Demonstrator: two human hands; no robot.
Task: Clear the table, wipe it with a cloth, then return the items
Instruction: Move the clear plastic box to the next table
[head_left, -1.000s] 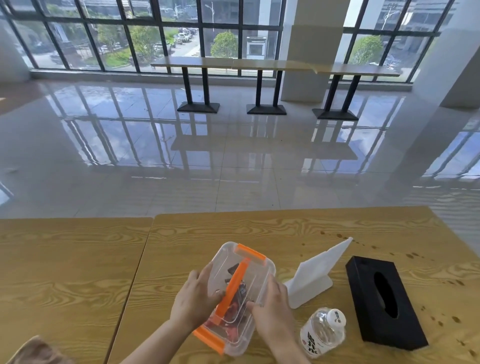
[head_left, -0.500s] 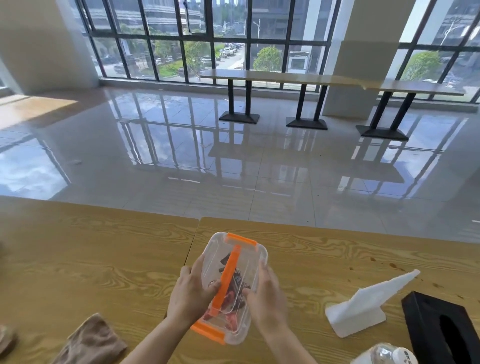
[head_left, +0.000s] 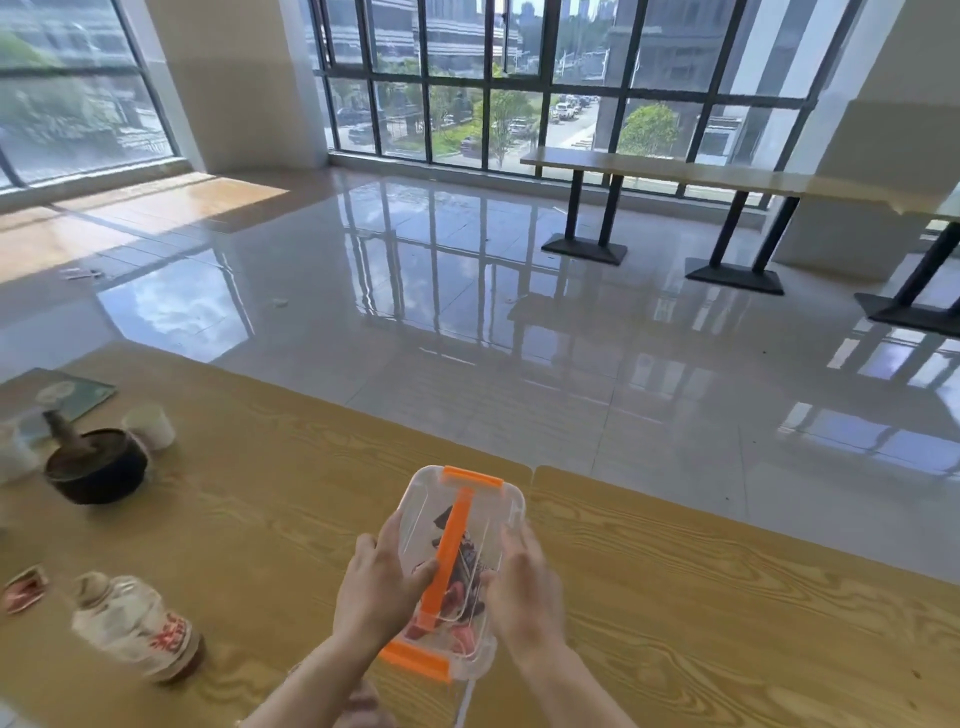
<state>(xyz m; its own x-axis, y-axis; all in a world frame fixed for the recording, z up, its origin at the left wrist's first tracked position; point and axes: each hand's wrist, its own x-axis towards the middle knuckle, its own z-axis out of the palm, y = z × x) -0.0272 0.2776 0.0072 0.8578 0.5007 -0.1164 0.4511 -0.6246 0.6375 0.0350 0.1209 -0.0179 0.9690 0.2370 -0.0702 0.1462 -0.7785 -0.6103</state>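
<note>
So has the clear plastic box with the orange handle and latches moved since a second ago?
Yes. The clear plastic box, held in both hands, has gone left: it was on the right-hand wooden table, and now sits over the seam between the two tables.

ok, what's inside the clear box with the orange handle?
Through the lid of the clear box, dark and red items show, too blurred to identify. The orange handle, the left hand and the right hand cover the rest of the contents.
</note>
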